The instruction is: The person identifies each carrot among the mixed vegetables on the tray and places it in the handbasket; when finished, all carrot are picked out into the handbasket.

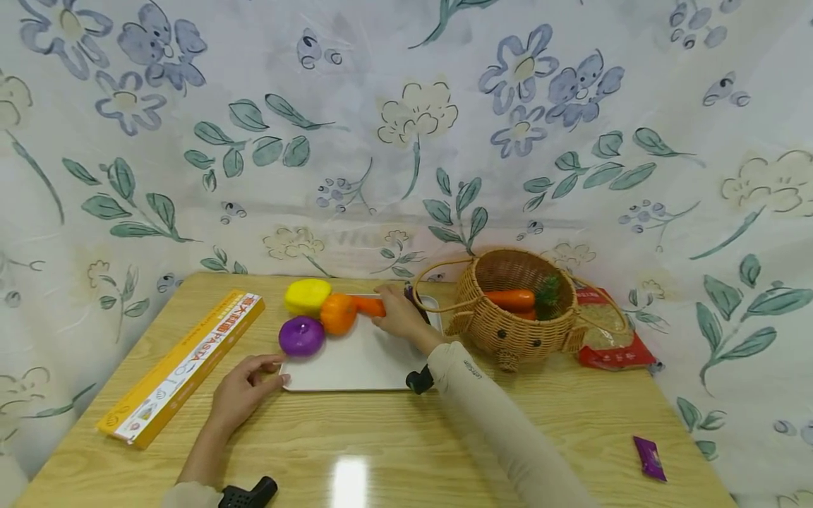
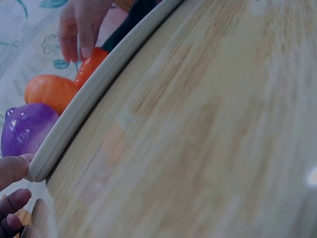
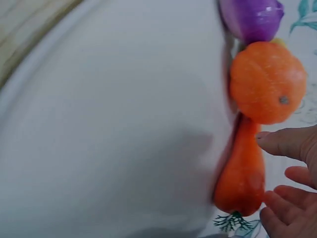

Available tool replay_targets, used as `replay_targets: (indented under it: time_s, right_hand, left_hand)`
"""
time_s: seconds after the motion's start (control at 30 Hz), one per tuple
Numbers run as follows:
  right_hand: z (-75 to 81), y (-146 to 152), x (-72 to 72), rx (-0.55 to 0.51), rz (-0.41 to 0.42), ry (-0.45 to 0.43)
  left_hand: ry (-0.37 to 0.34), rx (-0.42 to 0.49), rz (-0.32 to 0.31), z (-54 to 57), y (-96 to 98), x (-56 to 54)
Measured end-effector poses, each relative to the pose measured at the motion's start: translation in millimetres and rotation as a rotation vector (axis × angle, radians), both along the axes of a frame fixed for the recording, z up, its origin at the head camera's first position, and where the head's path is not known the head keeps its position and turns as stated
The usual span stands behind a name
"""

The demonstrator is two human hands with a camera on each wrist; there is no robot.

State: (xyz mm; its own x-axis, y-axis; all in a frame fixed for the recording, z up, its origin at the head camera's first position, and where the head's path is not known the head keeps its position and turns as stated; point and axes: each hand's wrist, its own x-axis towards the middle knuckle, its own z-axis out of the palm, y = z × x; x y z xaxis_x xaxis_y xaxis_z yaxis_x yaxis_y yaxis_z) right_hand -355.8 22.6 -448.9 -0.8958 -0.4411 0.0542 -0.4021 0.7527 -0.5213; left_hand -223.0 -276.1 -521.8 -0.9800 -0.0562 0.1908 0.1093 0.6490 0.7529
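In the head view my left hand (image 1: 244,395) is at the front left corner of a white tray (image 1: 356,367), its thumb touching the rim. Its other fingers are loosely bent in the left wrist view. My right hand (image 1: 403,316) reaches over the tray to an orange carrot (image 3: 242,173) at the far edge. In the right wrist view its thumb touches the carrot's narrow end, with fingertips beside the wide end. An orange pumpkin (image 1: 339,314) meets the carrot's tip. Beside it sit a purple onion (image 1: 301,336) and a yellow lemon-like fruit (image 1: 308,296).
Right of the tray stands a wicker basket (image 1: 508,335) with carrots (image 1: 510,300) inside. Behind it lies a red bag (image 1: 612,346). A long pasta box (image 1: 184,367) is at the left, a small purple packet (image 1: 649,458) at the right. Floral cloth (image 1: 356,141) hangs behind.
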Motion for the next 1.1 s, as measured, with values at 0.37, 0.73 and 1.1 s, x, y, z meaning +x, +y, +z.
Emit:
replay_targets:
  time_s: [0.37,0.73,1.1]
  right_hand:
    - [-18.8,3,-5.1,0.067,-0.066,0.044]
    - [-26.7,2,4.1,0.034,-0.107,0.019]
    - [-24.2,4,32.9,-0.065,-0.218,0.098]
  left_hand:
    - [-0.002,-0.009,-0.001,-1.5,2.1,-2.8]
    - [-0.02,-0.016,0.003,-4.5,-2.1,0.7]
    - [-0.014,-0.012,0.004,-3.9,-0.9,0.4]
